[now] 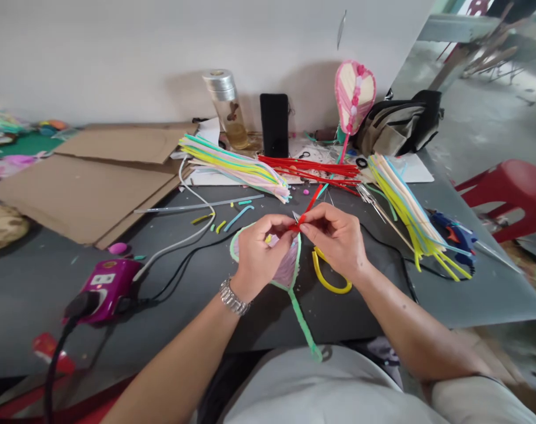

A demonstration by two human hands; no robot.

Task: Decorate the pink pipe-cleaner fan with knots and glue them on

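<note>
While my left hand (261,250) grips the mint-green pipe-cleaner leaf frame (286,271) near its upper edge, my right hand (333,235) pinches a red pipe cleaner (314,203) between thumb and fingers; both grips are closed, and the hands nearly touch at the frame's tip. The frame is located centrally over the dark grey table (38,300), directly in front of me. Its pale purple filling is partly hidden by my left hand, and its green stem (303,324) runs down toward my lap. A small metal point shows between my hands, too small to identify. Note the metal wristwatch (232,296) on my left wrist and the yellow pipe-cleaner loop (327,280) lying just below my right hand. Farther forward lie a multicoloured pipe-cleaner bundle (236,168), a red bundle (307,171) and a yellow-and-cream bundle (409,206). Beyond them, a pink-edged leaf craft (355,97) stands upright near a glass bottle (226,109) and a black phone (274,123). To the right rest a blue glue gun (455,238) and a canvas bag (400,123); to the left are cardboard sheets (91,182) and a magenta power unit (102,288).
</note>
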